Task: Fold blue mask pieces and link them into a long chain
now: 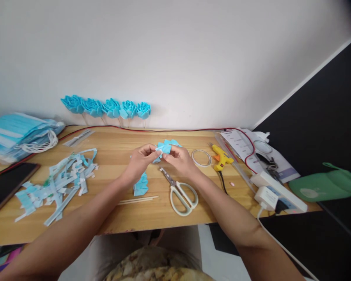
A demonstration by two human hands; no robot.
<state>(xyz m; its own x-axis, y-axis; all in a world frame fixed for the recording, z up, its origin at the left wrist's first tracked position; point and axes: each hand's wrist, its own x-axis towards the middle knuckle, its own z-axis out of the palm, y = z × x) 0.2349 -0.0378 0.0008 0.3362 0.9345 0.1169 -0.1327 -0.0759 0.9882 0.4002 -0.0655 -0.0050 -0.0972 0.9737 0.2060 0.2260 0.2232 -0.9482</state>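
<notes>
Above the middle of the table, my left hand (142, 159) and my right hand (179, 158) pinch a folded light-blue petal piece (164, 147) between thumbs and fingers. It looks like pleated mask fabric. Another blue petal piece (140, 185) lies on the wood below my left hand, and more blue fabric shows partly behind the hands. White-handled scissors (183, 197) rest on the table under my right wrist, blades pointing up toward my hands. Two thin wooden sticks (139, 200) lie left of the scissors.
Finished blue fabric flowers (111, 108) on sticks lean on the wall. Blue masks (14, 132), fabric scraps (61, 179) and a phone (10, 187) lie left. A yellow glue gun (221, 158), tape ring (201, 157), power strip (276, 193) and green bottle (324, 185) are right.
</notes>
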